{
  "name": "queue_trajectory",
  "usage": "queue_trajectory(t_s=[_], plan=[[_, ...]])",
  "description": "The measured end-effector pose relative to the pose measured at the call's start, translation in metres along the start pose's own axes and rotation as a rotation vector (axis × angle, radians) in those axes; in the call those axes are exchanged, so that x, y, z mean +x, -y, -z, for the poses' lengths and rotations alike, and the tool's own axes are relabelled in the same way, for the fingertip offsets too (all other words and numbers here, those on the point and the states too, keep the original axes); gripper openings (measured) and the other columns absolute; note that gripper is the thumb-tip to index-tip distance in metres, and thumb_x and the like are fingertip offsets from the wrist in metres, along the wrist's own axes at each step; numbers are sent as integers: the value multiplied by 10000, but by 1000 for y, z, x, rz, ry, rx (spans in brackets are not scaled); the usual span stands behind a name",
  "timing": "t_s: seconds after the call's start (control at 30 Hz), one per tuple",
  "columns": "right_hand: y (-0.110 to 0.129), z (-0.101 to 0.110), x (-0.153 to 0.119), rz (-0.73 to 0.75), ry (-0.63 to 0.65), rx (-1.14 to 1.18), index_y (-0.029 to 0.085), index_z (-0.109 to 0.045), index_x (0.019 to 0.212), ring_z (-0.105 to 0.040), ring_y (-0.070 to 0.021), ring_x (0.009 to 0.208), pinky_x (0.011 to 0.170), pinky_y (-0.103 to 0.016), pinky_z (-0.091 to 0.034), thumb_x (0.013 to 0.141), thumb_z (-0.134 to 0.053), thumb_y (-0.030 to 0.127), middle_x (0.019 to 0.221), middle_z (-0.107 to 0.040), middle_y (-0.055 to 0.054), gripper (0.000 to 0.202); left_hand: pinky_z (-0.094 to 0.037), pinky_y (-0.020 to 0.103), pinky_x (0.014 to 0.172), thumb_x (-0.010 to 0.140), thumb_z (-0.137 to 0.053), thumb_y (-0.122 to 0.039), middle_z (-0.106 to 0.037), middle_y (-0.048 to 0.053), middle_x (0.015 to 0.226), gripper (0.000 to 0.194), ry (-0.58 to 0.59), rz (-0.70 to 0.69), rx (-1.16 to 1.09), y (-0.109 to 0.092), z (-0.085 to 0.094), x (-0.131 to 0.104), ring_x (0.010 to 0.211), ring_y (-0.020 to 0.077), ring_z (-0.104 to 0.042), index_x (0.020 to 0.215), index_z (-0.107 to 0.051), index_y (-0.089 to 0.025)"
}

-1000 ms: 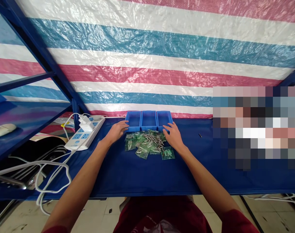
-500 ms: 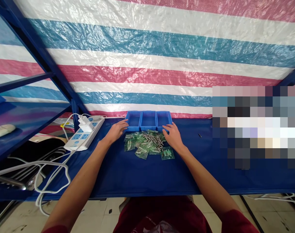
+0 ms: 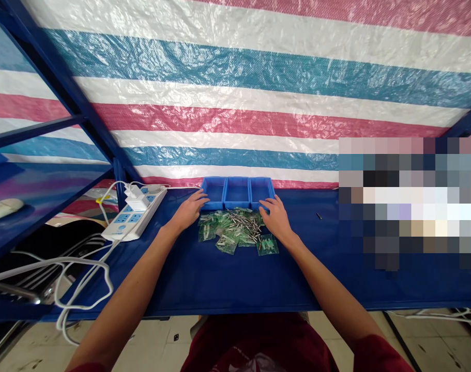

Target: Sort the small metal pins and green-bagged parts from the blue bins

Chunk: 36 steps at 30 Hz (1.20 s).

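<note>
Three blue bins stand side by side at the back of the table: a left bin point(image 3: 213, 205), a middle bin point(image 3: 236, 205) and a right bin point(image 3: 263, 181). My left hand point(image 3: 189, 210) is at the left bin's outer front corner, fingers apart. Across from it, my right hand point(image 3: 276, 214) rests at the right bin's front edge with spread fingers. Neither hand holds anything. Between them, in front of the bins, lie small green-tinted plastic bags point(image 3: 226, 244) and a heap of loose metal pins point(image 3: 244, 225).
A white power strip point(image 3: 134, 218) with a plugged-in adapter and looping white cables point(image 3: 84, 261) is on the left. One small dark pin point(image 3: 319, 216) lies on the blue table point(image 3: 235, 289) to the right. A pixelated area covers the far right.
My left hand has shifted slightly to the right along the left bin's corner. My right hand, the bins and the bags show no clear movement.
</note>
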State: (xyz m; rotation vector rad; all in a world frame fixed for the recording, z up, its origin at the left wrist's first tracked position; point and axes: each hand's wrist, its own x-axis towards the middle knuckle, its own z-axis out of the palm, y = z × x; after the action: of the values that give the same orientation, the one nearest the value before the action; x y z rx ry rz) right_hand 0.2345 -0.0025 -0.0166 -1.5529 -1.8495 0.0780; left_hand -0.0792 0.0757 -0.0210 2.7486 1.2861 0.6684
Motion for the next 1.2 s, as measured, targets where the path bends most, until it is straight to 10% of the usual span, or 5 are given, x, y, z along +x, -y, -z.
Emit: queue_trajectory(t_s=[0.33, 0.7, 0.93, 1.2], plan=[[11, 10, 0, -44, -32, -53, 135, -631, 1194, -376, -333, 1306, 1054, -514, -346, 882, -468, 286, 1384, -445, -174, 383, -303, 504, 1101, 905, -369, -189, -543, 83, 1333, 403, -198, 1, 43, -45, 17, 4, 1320, 257, -407, 1253, -572, -220], [39, 25, 22, 38, 440, -188, 212, -685, 970, -637, -235, 847, 678, -284, -438, 827, -629, 233, 808, -699, -51, 155, -423, 405, 894, 950, -374, -224, -679, 78, 1075, 320, -104, -112, 19, -97, 11, 25, 988, 228, -599, 1127, -639, -202], [30, 25, 17, -16, 369, -106, 224, -690, 956, -640, -206, 805, 667, -267, -422, 839, -595, 226, 807, -712, -25, 150, -421, 452, 968, 939, -398, -235, -606, 120, 1204, 322, -256, 62, 75, -79, -13, 17, 1165, 278, -517, 1157, -632, -189], [20, 30, 14, -15, 361, -78, 227, -699, 968, -629, -195, 777, 661, -255, -409, 813, -607, 231, 764, -695, -6, 180, -411, 458, 1053, 970, -314, -274, -648, 93, 1172, 391, -141, 41, -58, -59, -22, 13, 1135, 233, -568, 1231, -590, -183]])
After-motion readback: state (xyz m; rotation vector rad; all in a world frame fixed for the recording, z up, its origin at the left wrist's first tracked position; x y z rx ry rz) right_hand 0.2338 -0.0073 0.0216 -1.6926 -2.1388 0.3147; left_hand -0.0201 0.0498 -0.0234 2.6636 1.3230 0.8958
